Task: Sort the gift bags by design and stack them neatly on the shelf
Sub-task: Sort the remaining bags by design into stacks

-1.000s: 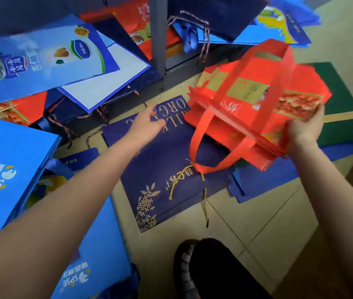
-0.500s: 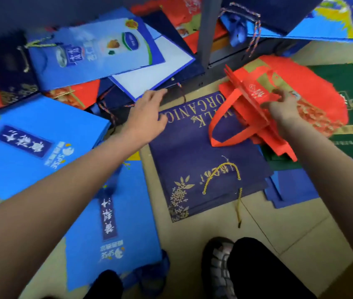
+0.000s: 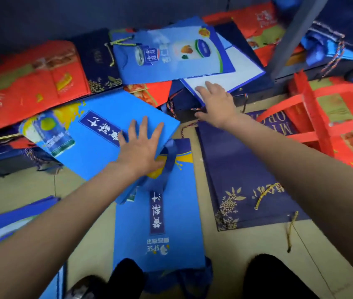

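At the far left a red gift bag (image 3: pixel 26 83) lies flat, with a dark navy bag (image 3: pixel 98 59) just to its right, partly under other bags. Near the left edge, the corner of another blue bag (image 3: pixel 3 225) shows beneath the left forearm.

Right of these, a bright blue bag with a can picture (image 3: pixel 89 134) lies tilted on the pile. The left hand (image 3: pixel 141 147) rests flat on its right corner, fingers spread wide and straight, gripping nothing. Below it, a second bright blue bag with SPSE lettering (image 3: pixel 160 229) lies flat on the tiled floor (image 3: pixel 31 186), its near end between two dark shoes.

Farther off, a light blue bag with a milk-can print (image 3: pixel 171 52) lies on top of the heap, overlapping a white-faced bag with a blue border (image 3: pixel 236 76). The right hand (image 3: pixel 216 104) reaches to the near edge of that white-faced bag, its fingers extended on the white face; whether the thumb is tucked beneath the edge I cannot tell.

To the right, a navy bag with gold lettering and a gold cord (image 3: pixel 240 169) lies flat on the floor. A grey shelf post (image 3: pixel 290 37) rises at the far right, and red bags with long red handles (image 3: pixel 333 117) lie at the right edge.
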Available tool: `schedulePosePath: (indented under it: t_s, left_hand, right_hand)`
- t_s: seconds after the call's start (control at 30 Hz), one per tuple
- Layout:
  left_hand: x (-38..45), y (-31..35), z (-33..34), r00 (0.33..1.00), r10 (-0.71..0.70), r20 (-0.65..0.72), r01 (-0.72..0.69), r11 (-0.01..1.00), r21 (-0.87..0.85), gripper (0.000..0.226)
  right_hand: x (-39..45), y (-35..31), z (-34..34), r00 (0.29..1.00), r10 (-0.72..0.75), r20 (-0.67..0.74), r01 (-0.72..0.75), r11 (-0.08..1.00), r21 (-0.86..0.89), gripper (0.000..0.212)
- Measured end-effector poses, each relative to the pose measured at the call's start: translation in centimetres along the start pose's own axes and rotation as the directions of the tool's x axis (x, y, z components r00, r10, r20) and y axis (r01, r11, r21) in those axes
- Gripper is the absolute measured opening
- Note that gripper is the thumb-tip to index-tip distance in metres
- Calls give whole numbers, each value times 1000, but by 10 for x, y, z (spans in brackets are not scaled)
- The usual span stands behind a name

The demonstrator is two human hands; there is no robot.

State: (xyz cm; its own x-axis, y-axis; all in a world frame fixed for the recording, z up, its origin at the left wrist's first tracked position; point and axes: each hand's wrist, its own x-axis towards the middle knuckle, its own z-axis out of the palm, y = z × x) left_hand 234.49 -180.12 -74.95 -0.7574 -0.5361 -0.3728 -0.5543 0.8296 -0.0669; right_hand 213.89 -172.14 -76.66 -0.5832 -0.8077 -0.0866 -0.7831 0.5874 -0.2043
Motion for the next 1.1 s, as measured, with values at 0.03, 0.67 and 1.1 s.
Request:
schedulePosePath:
  t_s: [0.03, 0.67, 1.1]
  left_hand:
    - [-3, -2, 5, 1000, -8, -29, 9, 999, 33, 90]
    - [-94, -104, 71, 853, -514, -87, 367, 711, -600, 78]
    - [-102, -97, 71, 670, -724, 163, -101, -306, -947, 35]
  right_hand:
    - [7, -6, 4, 1000, -15, 17, 16, 997, -74, 68]
    - [-81, -20, 26, 882, -89, 463, -90, 932, 352, 70]
    - [-74, -133, 11, 981, -76, -180, 190, 582, 790, 56]
